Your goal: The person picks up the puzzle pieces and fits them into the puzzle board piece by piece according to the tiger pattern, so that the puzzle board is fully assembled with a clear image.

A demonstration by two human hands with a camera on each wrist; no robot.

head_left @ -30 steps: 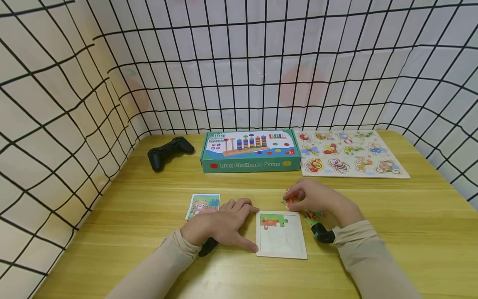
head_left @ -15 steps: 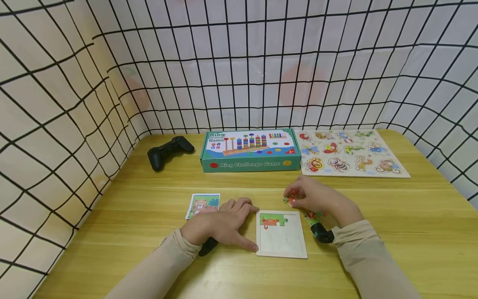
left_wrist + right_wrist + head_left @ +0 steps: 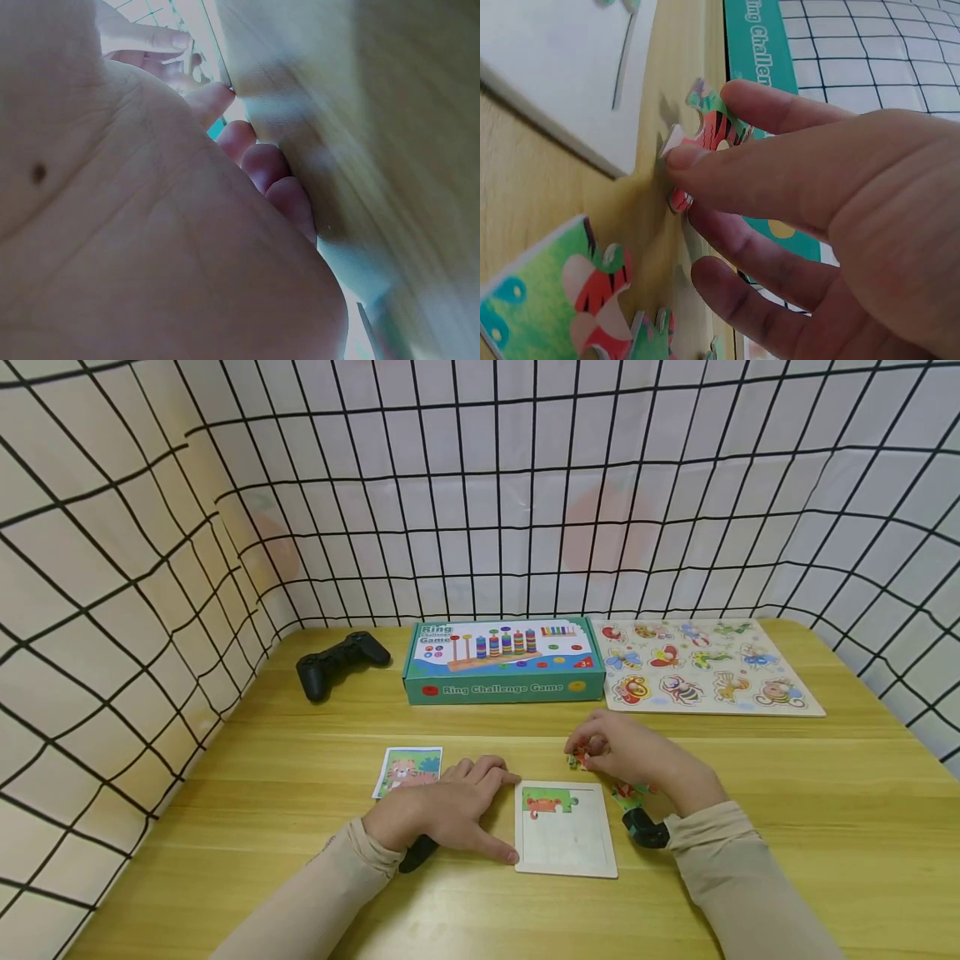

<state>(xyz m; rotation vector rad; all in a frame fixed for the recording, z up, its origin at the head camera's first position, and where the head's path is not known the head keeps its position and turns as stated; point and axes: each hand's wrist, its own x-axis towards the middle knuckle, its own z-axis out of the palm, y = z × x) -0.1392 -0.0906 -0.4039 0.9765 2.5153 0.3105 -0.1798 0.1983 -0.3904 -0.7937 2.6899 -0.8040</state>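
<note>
In the head view my right hand (image 3: 637, 753) pinches a jigsaw puzzle piece (image 3: 716, 129) above the table. The right wrist view shows red with black stripes and a green edge on it; thumb and fingers cover part. My left hand (image 3: 453, 814) lies with spread fingers, index fingertip and thumb touching the left edge of a white puzzle tray (image 3: 566, 852). A joined green and red section (image 3: 547, 802) sits in the tray's upper left corner. Loose puzzle pieces (image 3: 562, 289) lie under my right wrist, to the right of the tray.
Partly behind my left hand lies a picture card (image 3: 405, 768) with a pink striped animal. Farther back are a black game controller (image 3: 341, 664), a green Ring Challenge Game box (image 3: 502, 664) and a wooden insect board (image 3: 697, 668). Black netting (image 3: 495, 527) hangs behind the table.
My right hand has shifted slightly away from me, and the pinched puzzle piece has turned in its fingers. The left hand and the tray stay where they were.
</note>
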